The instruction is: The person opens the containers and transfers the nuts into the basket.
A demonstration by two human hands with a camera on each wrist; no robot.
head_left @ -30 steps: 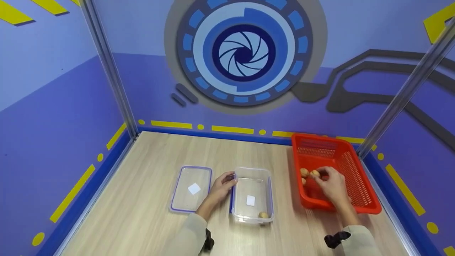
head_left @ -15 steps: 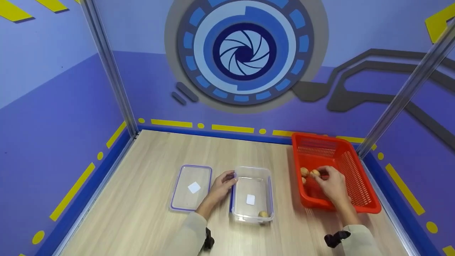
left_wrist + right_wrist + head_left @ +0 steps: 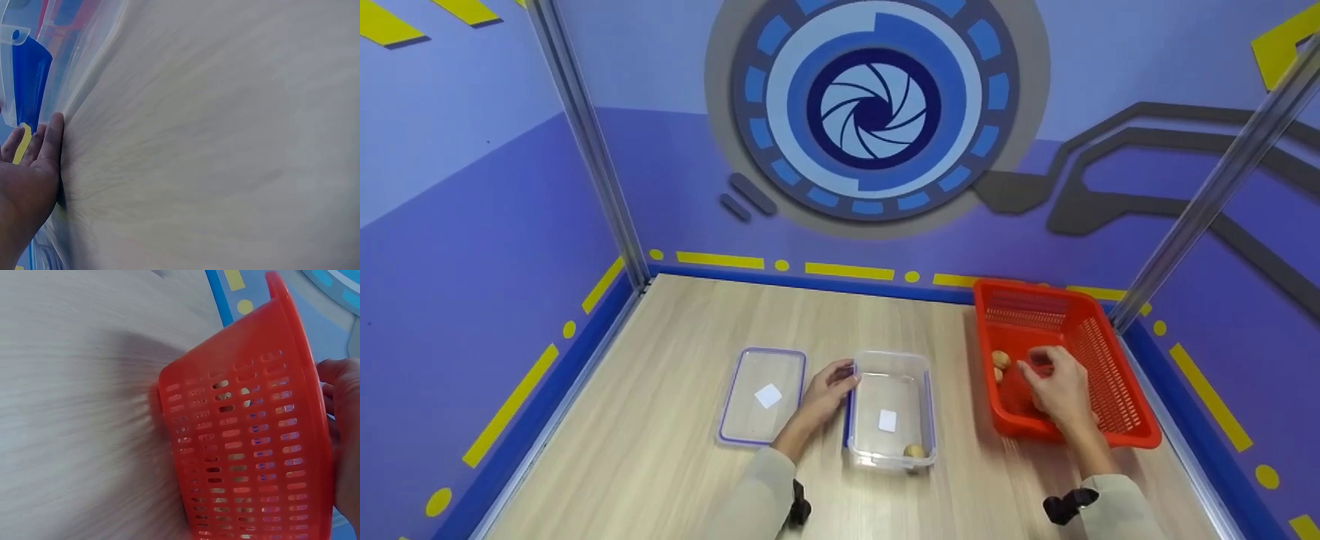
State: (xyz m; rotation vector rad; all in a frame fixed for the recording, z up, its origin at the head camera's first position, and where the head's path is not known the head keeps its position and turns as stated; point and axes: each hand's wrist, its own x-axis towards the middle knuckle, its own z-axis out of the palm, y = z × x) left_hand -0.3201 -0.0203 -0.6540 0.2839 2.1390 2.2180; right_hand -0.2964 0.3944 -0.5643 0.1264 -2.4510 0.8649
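In the head view, my left hand (image 3: 826, 391) rests against the left wall of a clear lidless food container (image 3: 887, 391), touching it with fairly straight fingers. Its blue side latch (image 3: 31, 79) shows beside the fingers in the left wrist view. One walnut (image 3: 914, 451) lies in the container's near right corner. My right hand (image 3: 1061, 382) is inside the red plastic basket (image 3: 1011, 429), its thumb and forefinger apart with no nut visible between them. Left of it lies a walnut (image 3: 1000, 359), with another partly visible just below. The palm hides part of the basket floor.
A clear lid with a purple-blue seal (image 3: 763, 396) and a white label lies on the wooden table (image 3: 697, 315), left of the container. Patterned walls with metal corner posts (image 3: 592, 150) enclose the table. The basket stands near the back right corner.
The walnut earlier at my right fingertips is no longer visible there, and the thumb and forefinger now stand apart. The remaining basket walnuts have shifted slightly. My left hand has stayed at the container.
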